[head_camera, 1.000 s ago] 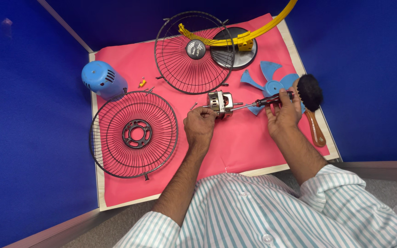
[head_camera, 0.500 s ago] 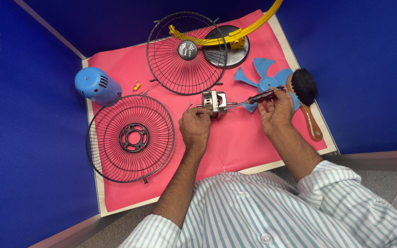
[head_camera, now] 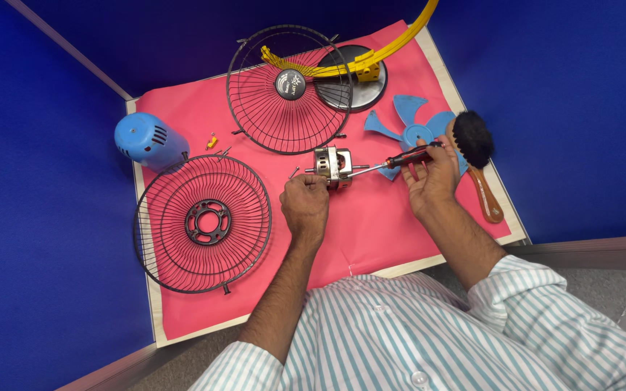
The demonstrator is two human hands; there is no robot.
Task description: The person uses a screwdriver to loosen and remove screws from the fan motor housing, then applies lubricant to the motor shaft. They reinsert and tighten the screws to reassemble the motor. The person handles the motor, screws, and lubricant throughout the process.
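Motor (head_camera: 332,167) looks dense, rigid, slick metal: left hand (head_camera: 304,205) pinches its near edge, right hand (head_camera: 432,176) clasps screwdriver (head_camera: 400,158) handle, tip at motor's side.

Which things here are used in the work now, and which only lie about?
In use: small silver metal fan motor, held by left hand; black-handled screwdriver, held by right hand.

Lying about: two round black wire guards, blue plastic blade, blue motor cover, wooden brush.

Single head view, looking steeply down over pink mat (head_camera: 371,239), close, arm's reach, blue walls around
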